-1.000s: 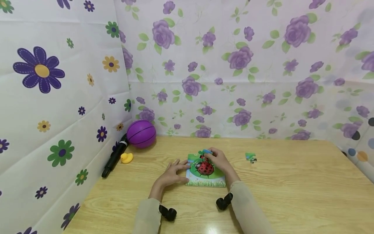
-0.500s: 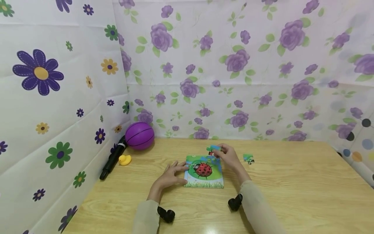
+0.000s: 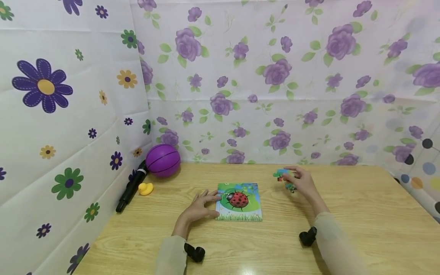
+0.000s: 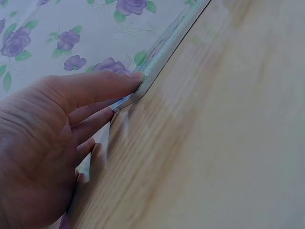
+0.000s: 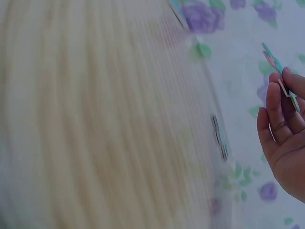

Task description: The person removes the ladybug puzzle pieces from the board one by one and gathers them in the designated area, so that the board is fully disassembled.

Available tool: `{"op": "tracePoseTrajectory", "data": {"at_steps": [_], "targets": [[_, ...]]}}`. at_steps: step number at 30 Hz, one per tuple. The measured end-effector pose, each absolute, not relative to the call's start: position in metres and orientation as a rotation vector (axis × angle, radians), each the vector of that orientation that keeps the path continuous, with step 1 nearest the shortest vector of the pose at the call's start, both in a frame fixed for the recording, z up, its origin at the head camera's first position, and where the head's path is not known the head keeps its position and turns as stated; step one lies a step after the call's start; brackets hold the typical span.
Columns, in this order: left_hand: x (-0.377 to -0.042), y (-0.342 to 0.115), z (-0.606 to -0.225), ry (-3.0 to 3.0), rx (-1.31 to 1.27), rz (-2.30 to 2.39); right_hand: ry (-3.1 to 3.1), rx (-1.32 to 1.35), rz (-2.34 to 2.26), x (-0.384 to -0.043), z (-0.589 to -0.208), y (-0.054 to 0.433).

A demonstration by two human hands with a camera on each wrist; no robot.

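Note:
A square ladybug jigsaw puzzle board (image 3: 238, 201) lies flat on the wooden table. My left hand (image 3: 197, 208) rests at its left edge, fingers extended; in the left wrist view the thumb (image 4: 112, 85) touches the board near a corner. Above the table to the right, my right hand (image 3: 305, 186) pinches a green, blue and red puzzle piece (image 3: 280, 174) between thumb and fingers. That puzzle piece (image 5: 274, 59) appears nearly edge-on in the right wrist view. Another puzzle piece (image 3: 291, 188) lies on the table just below the right hand, partly hidden by it.
At the back left are a purple ball (image 3: 163, 160), a small yellow rubber duck (image 3: 146, 188) and a long black rod-like object (image 3: 131, 188). Floral sheets (image 3: 220, 76) stand behind and left of the table (image 3: 240, 244).
My right hand has lifted the puzzle piece off the board and carried it right, close to the piece on the table. The left hand stays at the board's edge.

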State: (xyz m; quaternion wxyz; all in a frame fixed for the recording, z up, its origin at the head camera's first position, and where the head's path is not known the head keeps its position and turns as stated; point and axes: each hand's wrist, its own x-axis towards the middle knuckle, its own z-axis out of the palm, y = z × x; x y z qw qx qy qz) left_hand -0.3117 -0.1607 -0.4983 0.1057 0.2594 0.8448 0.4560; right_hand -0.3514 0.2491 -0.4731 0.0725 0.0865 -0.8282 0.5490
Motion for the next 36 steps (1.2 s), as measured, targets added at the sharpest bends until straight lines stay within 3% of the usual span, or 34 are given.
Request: {"op": "tracePoseTrajectory", "data": {"at_steps": [13,22,36], "targets": [[-0.313,-0.159,-0.496,2.478,0.672,1.32,-2.592,0.015,1.588,-0.337,-0.482,0.317],[-0.315,-0.158,-0.498,2.493,0.686,1.298,-2.637,-0.078,1.618,-0.338,-0.489,0.326],[-0.314,-0.159,-0.498,2.493,0.688,1.299,-2.815,-0.034,1.264,-0.348,-0.495,0.323]]}}
